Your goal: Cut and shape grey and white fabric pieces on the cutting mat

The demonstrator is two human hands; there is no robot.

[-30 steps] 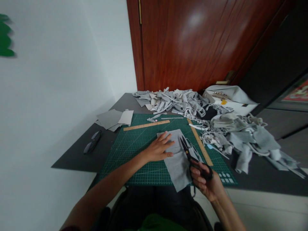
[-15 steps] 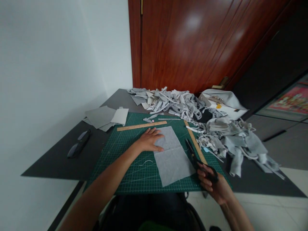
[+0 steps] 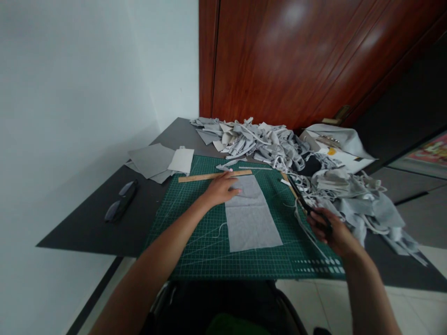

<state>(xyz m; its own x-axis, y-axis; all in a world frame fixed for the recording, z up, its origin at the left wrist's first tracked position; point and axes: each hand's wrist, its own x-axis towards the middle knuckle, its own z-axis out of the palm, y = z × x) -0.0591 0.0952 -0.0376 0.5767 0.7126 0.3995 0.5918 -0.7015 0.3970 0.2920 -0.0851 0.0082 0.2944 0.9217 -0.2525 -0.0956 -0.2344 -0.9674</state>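
Observation:
A grey rectangular fabric piece (image 3: 250, 220) lies on the green cutting mat (image 3: 195, 232). My left hand (image 3: 220, 189) rests flat on the fabric's far left corner, close to a wooden ruler (image 3: 209, 176). My right hand (image 3: 331, 231) grips black scissors (image 3: 304, 201) at the mat's right edge, their blades pointing away toward the scrap pile. A thin grey strip (image 3: 307, 232) hangs by that hand. A second wooden ruler (image 3: 292, 189) lies partly hidden under the scissors.
A large heap of grey fabric scraps (image 3: 279, 149) covers the back and right of the dark table (image 3: 91, 223). Flat grey sheets (image 3: 157, 162) and dark glasses (image 3: 120, 207) lie at the left. A wooden door (image 3: 296, 60) stands behind, a white wall at the left.
My right hand moved the scissors off the fabric to the right and up toward the scraps. The fabric now lies squarer on the mat, with my left hand further up near the ruler.

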